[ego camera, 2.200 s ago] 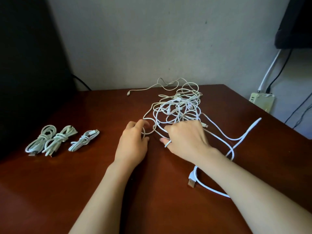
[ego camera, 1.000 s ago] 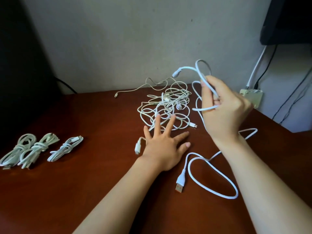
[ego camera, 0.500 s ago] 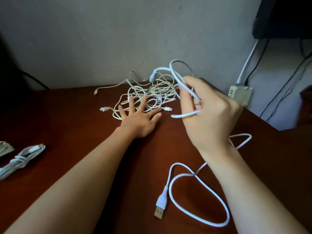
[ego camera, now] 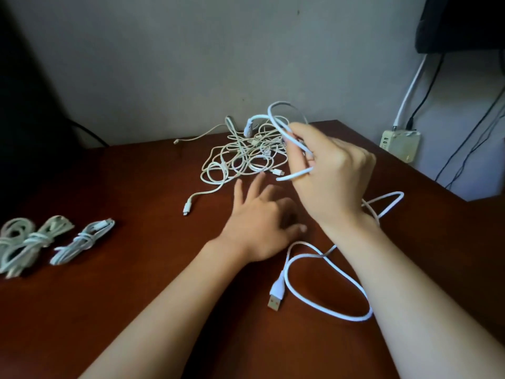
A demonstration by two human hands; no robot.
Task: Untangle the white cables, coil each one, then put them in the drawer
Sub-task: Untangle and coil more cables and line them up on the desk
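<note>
- Fingers (ego camera: 296,160) of the right hand (ego camera: 333,176) curl round a loop of the thick white cable (ego camera: 292,175), raised above the table (ego camera: 136,310) as before
- its USB plug (ego camera: 276,300) lies beside the right forearm
- left hand (ego camera: 259,225), fingers spread and relaxed, has drawn back off the tangle (ego camera: 240,157), fingertips now just short of it
- three coiled cables (ego camera: 79,242) lie well apart, far left

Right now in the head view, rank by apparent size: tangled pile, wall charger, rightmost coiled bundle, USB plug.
tangled pile
rightmost coiled bundle and wall charger: alike, charger farther, unranked
USB plug
</note>
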